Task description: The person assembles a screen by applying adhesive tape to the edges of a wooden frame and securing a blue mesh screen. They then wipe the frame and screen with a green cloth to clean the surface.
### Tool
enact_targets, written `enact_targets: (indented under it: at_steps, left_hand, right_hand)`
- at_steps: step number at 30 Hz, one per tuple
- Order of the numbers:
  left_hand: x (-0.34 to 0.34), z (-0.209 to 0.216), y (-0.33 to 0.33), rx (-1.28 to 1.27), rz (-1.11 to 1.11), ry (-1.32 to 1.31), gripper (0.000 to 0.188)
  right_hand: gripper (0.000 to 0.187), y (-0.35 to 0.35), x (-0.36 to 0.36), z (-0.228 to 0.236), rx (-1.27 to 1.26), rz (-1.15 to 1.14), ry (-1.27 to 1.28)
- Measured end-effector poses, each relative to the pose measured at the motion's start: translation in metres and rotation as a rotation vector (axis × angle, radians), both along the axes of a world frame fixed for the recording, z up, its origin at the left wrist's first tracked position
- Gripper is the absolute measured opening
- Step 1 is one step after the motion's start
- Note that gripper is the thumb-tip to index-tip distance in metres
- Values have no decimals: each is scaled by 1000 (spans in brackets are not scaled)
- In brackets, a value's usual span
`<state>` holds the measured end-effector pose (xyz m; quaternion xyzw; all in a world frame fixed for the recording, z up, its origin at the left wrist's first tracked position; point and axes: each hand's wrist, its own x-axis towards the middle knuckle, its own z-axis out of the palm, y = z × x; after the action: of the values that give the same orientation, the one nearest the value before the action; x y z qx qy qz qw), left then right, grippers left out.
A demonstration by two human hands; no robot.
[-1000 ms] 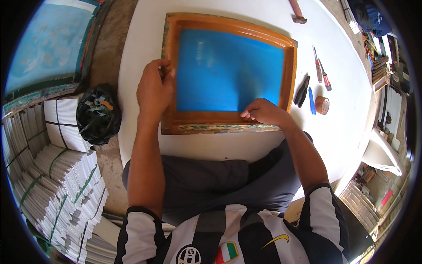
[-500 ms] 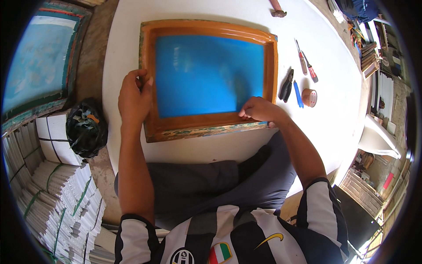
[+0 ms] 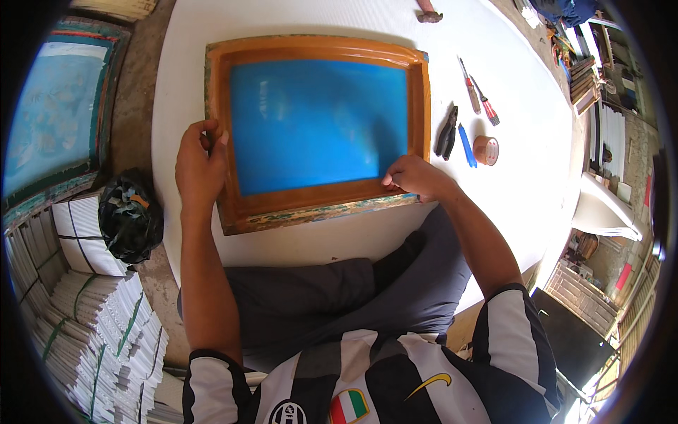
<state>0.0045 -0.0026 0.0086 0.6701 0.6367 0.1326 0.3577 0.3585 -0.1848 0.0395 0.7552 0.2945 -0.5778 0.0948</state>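
A screen printing frame lies on the white table, its blue mesh bordered with shiny brown tape. Paint-stained wood shows along the near outer edge. My left hand grips the left side bar, thumb near the taped inner side and fingers curled. At the near right corner my right hand is closed over the near bar, fingertips bent down onto the brown border. Its palm side and whatever lies under those fingers are hidden.
Right of the frame lie black pliers, a blue cutter, a roll of brown tape and two screwdrivers. A hammer rests at the far edge. Left are a black bag, strapped white stacks and another screen.
The whole view has shifted a little, so the frame and tools appear farther left. Both hands keep nearly the same places on the frame.
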Motion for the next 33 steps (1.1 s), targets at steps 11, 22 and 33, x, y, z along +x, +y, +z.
enact_targets:
  at_steps: [11,22,33]
  left_hand:
    - [9,-1,-8,442,-157,181,34]
    - [164,-1,-144,320,-1011,-126,67]
    - [195,-21,-132,343,-1266,-142,78]
  right_hand:
    - [25,-19,45,-8,719,-173,7]
    - [21,-30,59,-52,1020,-539,-349]
    - [18,-19,65,-62,1035,-627,-302]
